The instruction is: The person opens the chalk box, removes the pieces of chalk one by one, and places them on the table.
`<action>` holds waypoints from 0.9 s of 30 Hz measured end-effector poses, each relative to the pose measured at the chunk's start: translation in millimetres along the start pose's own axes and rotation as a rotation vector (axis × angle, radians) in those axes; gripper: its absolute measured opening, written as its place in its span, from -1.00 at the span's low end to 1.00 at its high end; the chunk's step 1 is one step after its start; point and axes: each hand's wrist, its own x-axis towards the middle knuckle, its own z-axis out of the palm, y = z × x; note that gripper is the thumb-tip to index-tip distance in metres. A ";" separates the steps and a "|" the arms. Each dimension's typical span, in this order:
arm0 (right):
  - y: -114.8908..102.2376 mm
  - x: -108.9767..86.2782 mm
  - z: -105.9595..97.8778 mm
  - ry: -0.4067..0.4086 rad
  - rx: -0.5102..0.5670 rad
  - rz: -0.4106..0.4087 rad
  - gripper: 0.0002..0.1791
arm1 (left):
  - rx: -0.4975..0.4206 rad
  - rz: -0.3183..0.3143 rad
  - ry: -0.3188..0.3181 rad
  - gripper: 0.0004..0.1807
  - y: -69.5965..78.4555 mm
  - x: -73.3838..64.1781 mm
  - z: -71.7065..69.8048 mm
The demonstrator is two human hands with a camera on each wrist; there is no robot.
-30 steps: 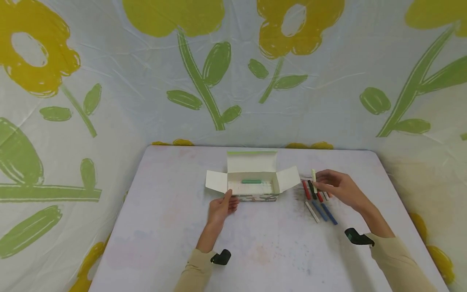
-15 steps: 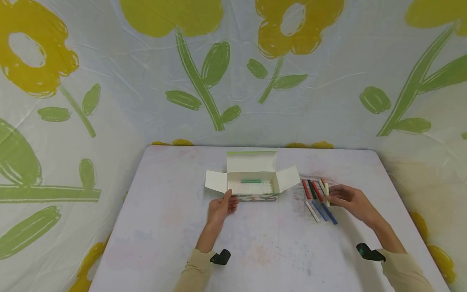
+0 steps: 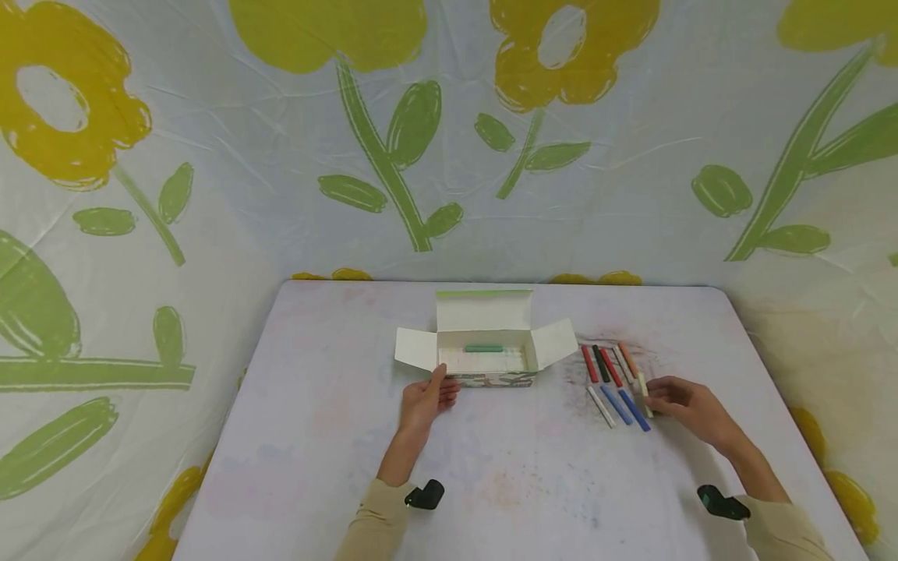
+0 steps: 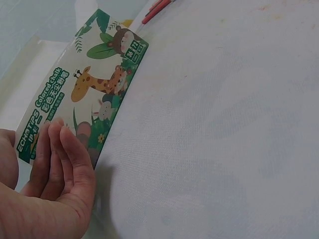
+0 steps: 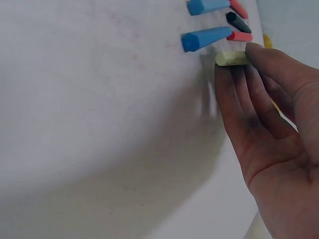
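A cardboard colored chalk box (image 3: 491, 380) stands with its flaps spread, and a green chalk stick (image 3: 484, 349) lies inside it. My left hand (image 3: 422, 401) holds the box at its near left corner, thumb at the rim and fingers against the printed front (image 4: 102, 84). On the right, my right hand (image 3: 691, 409) pinches a pale yellow chalk stick (image 3: 645, 394) between thumb and fingertips, beside the loose chalks. Among these are blue chalk (image 3: 634, 411), orange chalk (image 3: 627, 358), red chalk (image 3: 589, 364), black chalk (image 3: 601, 364) and white chalk (image 3: 601, 407).
All this is on a pale table (image 3: 316, 467) with faint smudges. Dark chalk dust surrounds the loose sticks. A flower-printed cloth (image 3: 266, 140) hangs behind the table and at its sides. The box's right flap (image 3: 554, 344) points toward the loose chalks.
My right hand has moved right and toward me with the yellow chalk stick, from above the rows to their right side. The left hand and the box have stayed put.
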 end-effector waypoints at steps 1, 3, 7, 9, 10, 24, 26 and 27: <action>0.8 -0.6 0.8 0.000 -0.012 0.006 -0.58 | 0.003 0.002 -0.003 -0.42 0.2 0.0 -0.1; 2.2 -1.5 2.4 -0.002 -0.047 0.021 -0.59 | 0.005 0.002 -0.002 -0.41 1.2 -1.1 0.4; 0.5 -2.8 4.8 0.000 -0.130 0.036 -0.60 | 0.007 0.011 0.009 -0.38 1.3 -3.0 1.9; -1.9 -2.6 5.5 0.004 -0.158 0.032 -0.61 | 0.009 0.017 0.017 -0.37 0.5 -3.3 2.5; -3.1 -2.3 5.8 0.005 -0.166 0.031 -0.62 | 0.009 0.019 0.021 -0.36 0.3 -3.5 2.7; -13.7 4.6 3.8 -0.046 -0.198 0.038 -0.66 | 0.006 0.019 0.032 -0.37 0.1 -2.8 2.5; -14.8 4.1 3.1 -0.061 -0.198 0.051 -0.66 | 0.002 0.014 0.029 -0.37 0.0 -2.3 2.4; -15.2 3.5 3.0 -0.065 -0.194 0.057 -0.67 | 0.002 0.014 0.028 -0.37 0.0 -2.2 2.3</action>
